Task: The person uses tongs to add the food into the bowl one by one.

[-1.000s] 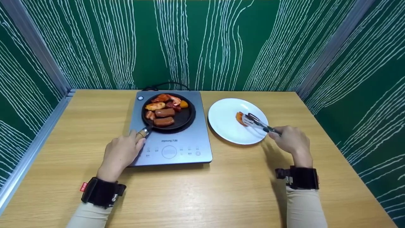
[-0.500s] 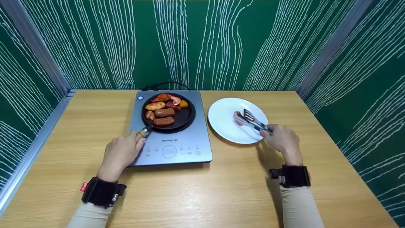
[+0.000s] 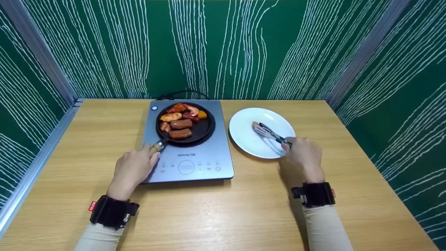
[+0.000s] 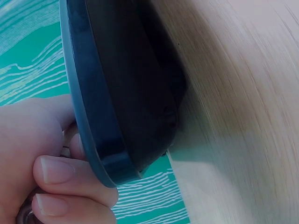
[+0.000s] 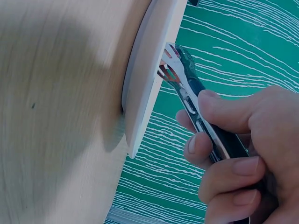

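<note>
My left hand [image 3: 136, 165] grips the wooden handle [image 3: 156, 147] of a small black frying pan [image 3: 201, 131]. The pan sits on a silver induction cooker [image 3: 205, 157] and holds two brown sausage pieces [image 3: 180, 134] and several glazed food pieces. In the left wrist view my curled fingers [image 4: 60, 172] show beside the cooker's dark edge [image 4: 112, 140]. My right hand [image 3: 305, 153] holds metal tongs [image 3: 273, 135] over a white plate [image 3: 244, 139]. The tongs' heads are close together at an orange food piece [image 3: 255, 123], which they mostly hide. In the right wrist view, thumb and fingers squeeze the tongs [image 5: 191, 100].
Everything stands on a wooden table [image 3: 209, 216]. The plate is just right of the cooker. A black cord [image 3: 188, 92] runs behind the cooker along the back wall. Green panels [image 3: 223, 48] with white lines enclose the back and sides.
My right hand has moved left with the tongs. Their heads spread apart half a second ago and are now together again at the food piece, farther left on the plate. My left hand stays put.
</note>
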{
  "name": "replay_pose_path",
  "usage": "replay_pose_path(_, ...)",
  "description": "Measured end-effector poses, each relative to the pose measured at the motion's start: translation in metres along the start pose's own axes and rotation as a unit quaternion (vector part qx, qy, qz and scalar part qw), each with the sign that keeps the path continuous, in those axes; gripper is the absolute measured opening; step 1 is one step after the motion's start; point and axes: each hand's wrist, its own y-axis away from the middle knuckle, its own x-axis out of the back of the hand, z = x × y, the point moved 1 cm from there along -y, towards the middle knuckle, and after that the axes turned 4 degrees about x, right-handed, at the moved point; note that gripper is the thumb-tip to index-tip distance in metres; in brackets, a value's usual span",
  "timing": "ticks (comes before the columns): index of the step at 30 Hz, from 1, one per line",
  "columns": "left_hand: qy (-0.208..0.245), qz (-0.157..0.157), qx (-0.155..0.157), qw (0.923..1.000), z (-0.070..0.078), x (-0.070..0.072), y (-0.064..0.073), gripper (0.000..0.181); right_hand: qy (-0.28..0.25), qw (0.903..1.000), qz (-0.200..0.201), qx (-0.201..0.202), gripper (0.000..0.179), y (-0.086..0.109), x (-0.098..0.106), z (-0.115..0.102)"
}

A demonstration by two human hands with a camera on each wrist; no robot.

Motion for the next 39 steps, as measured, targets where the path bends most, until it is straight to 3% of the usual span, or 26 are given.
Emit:
replay_pose_path(6, -0.001, 0.005, -0.003, 1.0000, 0.000, 0.000, 0.001, 0.037, 0.000, 0.9998, 0.019, 0.005, 0.036, 0.002, 0.001, -0.001)
replay_pose_path(13, -0.003, 0.034, -0.018, 0.9993, -0.001, 0.000, 0.003, 0.035, -0.001, 0.9981, 0.059, 0.017, 0.029, 0.003, -0.001, 0.003)
replay_pose_path(19, -0.004, 0.029, -0.013, 0.9995, -0.001, 0.000, 0.002, 0.036, -0.016, 0.9973, 0.070, 0.018, 0.031, 0.003, 0.002, 0.001)
replay_pose_path(24, -0.005, 0.013, -0.002, 0.9999, 0.001, 0.000, 0.000, 0.036, -0.016, 0.9929, 0.108, 0.047, 0.033, 0.003, 0.014, -0.015)
replay_pose_path(27, -0.003, 0.004, 0.003, 1.0000, 0.001, 0.000, -0.001, 0.037, -0.021, 0.9836, 0.148, 0.101, 0.029, 0.002, 0.018, -0.037)
replay_pose_path(31, -0.002, -0.001, 0.005, 1.0000, 0.002, 0.000, -0.002, 0.037, 0.002, 0.9632, 0.194, 0.186, 0.016, 0.001, 0.021, -0.072)
replay_pose_path(34, -0.004, 0.000, 0.007, 1.0000, 0.001, 0.001, -0.001, 0.037, 0.040, 0.9488, 0.208, 0.234, 0.008, -0.003, 0.023, -0.099)
replay_pose_path(39, -0.005, 0.004, 0.007, 1.0000, 0.001, 0.000, 0.000, 0.037, 0.103, 0.9329, 0.211, 0.273, 0.020, -0.006, 0.032, -0.136)
